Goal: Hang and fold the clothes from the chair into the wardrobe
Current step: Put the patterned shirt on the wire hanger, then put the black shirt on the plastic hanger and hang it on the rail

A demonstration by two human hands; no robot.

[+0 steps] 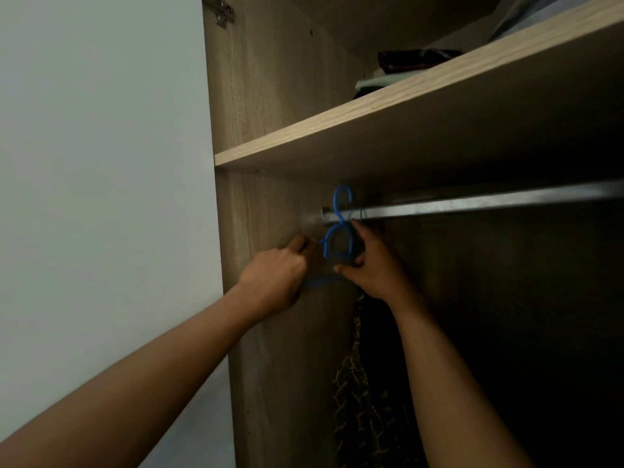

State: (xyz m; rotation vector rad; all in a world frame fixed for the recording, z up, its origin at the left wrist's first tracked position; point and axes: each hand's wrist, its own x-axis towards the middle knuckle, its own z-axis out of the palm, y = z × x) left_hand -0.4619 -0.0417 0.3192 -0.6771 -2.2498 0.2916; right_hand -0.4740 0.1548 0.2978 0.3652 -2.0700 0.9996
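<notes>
my left hand (275, 276) is up against the wardrobe's left side wall (266, 332), fingers curled narrow around the near tip of the blue hanger (332, 244), or so it looks; the thin blue bar low by my wrist seems to be part of the same hanger. the hanger's hook is over the rail (472, 202) at its far left end, just under the shelf (388, 130). its long axis runs toward me, almost square to the rail. my right hand (374, 268) is closed on the hanger's right shoulder and the dark cloth there. the patterned dark garment (363, 393) hangs straight down below that hand. both hands are on it; i judge the right one steers, sliding or squaring the hanger along the rail rightward.
</notes>
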